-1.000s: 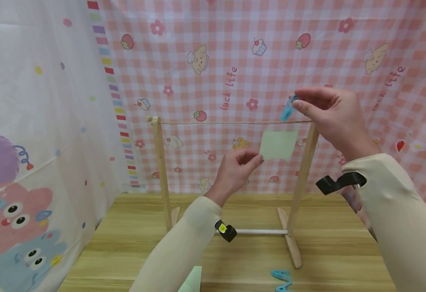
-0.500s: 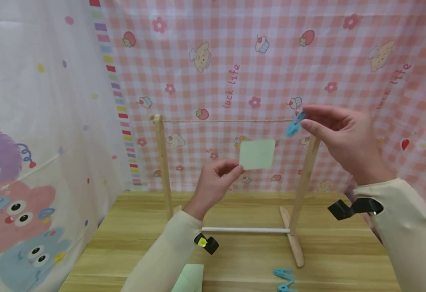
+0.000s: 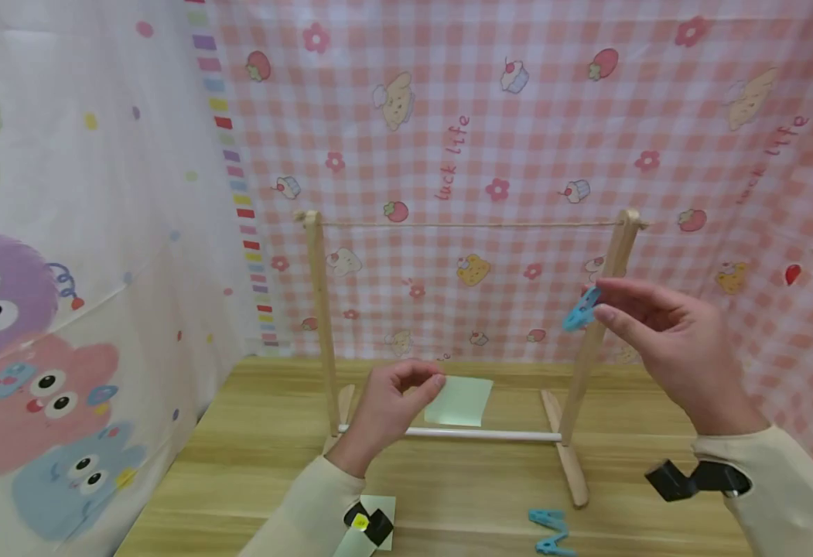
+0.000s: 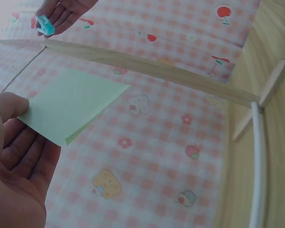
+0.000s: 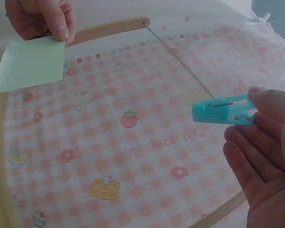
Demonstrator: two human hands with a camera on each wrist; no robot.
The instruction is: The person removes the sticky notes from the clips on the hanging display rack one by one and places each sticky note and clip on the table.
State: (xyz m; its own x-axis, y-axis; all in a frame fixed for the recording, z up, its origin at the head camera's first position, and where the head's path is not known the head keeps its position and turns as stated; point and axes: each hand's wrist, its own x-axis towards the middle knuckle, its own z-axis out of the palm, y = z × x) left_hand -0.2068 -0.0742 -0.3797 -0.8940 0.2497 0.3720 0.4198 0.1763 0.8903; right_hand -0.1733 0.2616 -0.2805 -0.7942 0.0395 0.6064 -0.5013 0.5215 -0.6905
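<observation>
In the head view my left hand (image 3: 395, 410) pinches a pale green sticky note (image 3: 460, 401) by one corner, low between the posts of a wooden stand (image 3: 324, 309). The left wrist view shows the thumb on top of the note (image 4: 78, 104) and the fingers beneath it. My right hand (image 3: 678, 344) holds a blue clothespin (image 3: 580, 309) by its handle end, in front of the right post. In the right wrist view the clothespin's (image 5: 221, 111) nose points away from the hand. A string (image 3: 469, 225) runs between the post tops, above both hands.
More blue clothespins (image 3: 548, 532) lie on the wooden table (image 3: 462, 495) at the front. Green paper (image 3: 381, 507) lies partly under the left wrist. A white rod (image 3: 483, 435) joins the stand's feet. Behind hangs a pink checked cloth (image 3: 434, 155), with a white printed curtain (image 3: 148, 271) at left.
Both hands have moved down from the string, the left also leftward with the sticky note, the right slightly rightward with the clothespin. The head view has shifted a little.
</observation>
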